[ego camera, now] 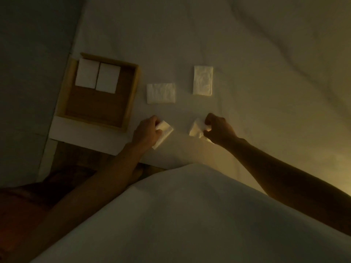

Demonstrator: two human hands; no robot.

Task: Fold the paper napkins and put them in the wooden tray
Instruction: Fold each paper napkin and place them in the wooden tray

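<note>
Inside the wooden tray (131, 95) 2 napkins (108, 78) — 2 beside, 2 held.

Square wooden tray (131, 95): light rim, darker floor, far left. Inside, at far corner: left white napkin (86, 74) and right white napkin (108, 77), folded, flat, side by side. Right of tray: squarish napkin (161, 93), flat. Further right: narrow napkin (202, 80), folded, long side pointing away. Nearer: left-hand napkin (164, 132) pinched by left hand (146, 132); right-hand napkin (195, 130), crumpled, pinched by right hand (218, 130).
</note>
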